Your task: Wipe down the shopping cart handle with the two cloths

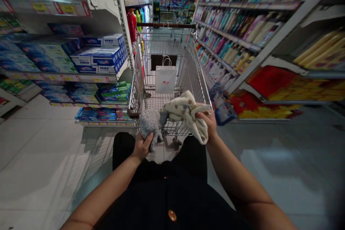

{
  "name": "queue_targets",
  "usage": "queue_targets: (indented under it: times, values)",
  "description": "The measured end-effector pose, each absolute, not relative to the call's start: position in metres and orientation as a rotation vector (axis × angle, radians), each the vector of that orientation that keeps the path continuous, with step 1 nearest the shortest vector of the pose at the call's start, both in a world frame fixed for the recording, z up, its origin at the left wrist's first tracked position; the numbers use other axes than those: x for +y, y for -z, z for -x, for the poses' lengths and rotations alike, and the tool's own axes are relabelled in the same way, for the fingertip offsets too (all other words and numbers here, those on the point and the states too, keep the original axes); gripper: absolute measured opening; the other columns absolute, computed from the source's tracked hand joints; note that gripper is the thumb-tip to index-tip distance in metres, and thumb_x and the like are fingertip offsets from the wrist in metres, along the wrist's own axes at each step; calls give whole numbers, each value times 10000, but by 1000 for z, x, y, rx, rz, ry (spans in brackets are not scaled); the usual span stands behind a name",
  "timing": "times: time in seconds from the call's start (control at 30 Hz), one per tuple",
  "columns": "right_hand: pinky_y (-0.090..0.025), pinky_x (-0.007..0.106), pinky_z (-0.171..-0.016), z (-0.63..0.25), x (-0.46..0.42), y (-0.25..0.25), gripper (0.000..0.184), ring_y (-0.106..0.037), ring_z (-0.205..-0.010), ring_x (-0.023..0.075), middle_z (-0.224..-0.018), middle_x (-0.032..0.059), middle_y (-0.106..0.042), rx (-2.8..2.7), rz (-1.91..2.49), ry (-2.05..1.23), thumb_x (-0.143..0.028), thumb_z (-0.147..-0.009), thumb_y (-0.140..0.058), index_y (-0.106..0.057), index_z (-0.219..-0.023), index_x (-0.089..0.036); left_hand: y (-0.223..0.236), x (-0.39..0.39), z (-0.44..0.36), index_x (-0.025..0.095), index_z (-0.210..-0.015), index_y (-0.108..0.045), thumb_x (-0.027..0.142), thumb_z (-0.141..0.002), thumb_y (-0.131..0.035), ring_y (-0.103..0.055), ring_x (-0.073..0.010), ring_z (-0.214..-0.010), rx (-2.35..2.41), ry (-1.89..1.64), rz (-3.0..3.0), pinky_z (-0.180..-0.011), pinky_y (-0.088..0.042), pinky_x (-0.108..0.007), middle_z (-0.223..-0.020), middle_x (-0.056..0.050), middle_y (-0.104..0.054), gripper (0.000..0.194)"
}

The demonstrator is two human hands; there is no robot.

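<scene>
My left hand (142, 146) is closed around a grey dotted cloth (151, 123), held at the near rim of a wire shopping cart (193, 75). My right hand (208, 122) grips a cream cloth with brown dots (186, 111) that hangs bunched over the cart's near edge. The two cloths touch in the middle. Inside the cart, toward its far end, stands a white paper bag with red print (165, 79). My dark clothing with an orange button fills the bottom of the view.
Shelves of toothpaste boxes (99, 57) line the left side. Shelves of bottles and tubes (237, 32) line the right, with red and yellow packs (283, 90) lower down. The aisle runs ahead past the cart; grey tile floor lies on both sides.
</scene>
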State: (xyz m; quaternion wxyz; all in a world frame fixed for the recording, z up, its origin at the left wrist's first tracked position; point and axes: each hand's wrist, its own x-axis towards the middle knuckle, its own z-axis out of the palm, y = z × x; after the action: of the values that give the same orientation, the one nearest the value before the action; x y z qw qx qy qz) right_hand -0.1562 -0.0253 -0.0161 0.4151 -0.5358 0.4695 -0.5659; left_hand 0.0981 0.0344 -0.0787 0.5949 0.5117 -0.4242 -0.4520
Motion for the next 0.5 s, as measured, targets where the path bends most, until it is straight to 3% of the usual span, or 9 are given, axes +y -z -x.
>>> queue_targets:
  times: [0.07,0.13,0.27,0.37,0.5]
  values:
    - [-505,431,-840,158,-14,33,389,-618,-947,303,-965,104,-652,1189,1521,1492,-572,-744,-538,-593,-966,-258,80,36,-87,177,-761,-746,320,-719,-777,-666,-296,-907,-1088,1054,-1160,-1000,-502,-415,-790,-97,-706,152]
    - [-489,447,-913,155,-11,50,409,-600,-1020,316,-1042,127,-646,1124,1872,1362,-580,-764,-534,-627,-983,-247,83,31,-83,195,-884,-756,296,-715,-778,-656,-289,-946,-1212,996,-1134,-1016,-489,-412,-890,-89,-720,197]
    - [-481,431,-960,140,-23,93,250,-566,-1047,281,-1081,137,-624,1049,2412,882,-363,-824,-584,-692,-997,-217,105,9,-80,215,-1190,-691,240,-688,-757,-594,-315,-1134,-1579,766,-1151,-1059,-452,-448,-1235,-118,-630,507]
    - [-472,449,-1002,126,-33,131,187,-526,-1087,281,-1062,132,-614,1241,2548,779,-174,-837,-550,-714,-921,-207,133,-7,-71,191,-1181,-697,129,-667,-680,-519,-366,-1251,-1711,609,-1321,-1090,-415,-488,-1334,-160,-543,518]
    - [-455,497,-1051,113,-33,169,258,-507,-1148,310,-1121,162,-600,1486,2526,804,-120,-826,-556,-723,-1015,-173,164,-15,-61,175,-1165,-701,90,-682,-618,-496,-391,-1274,-1743,500,-1467,-1087,-402,-509,-1322,-192,-533,497]
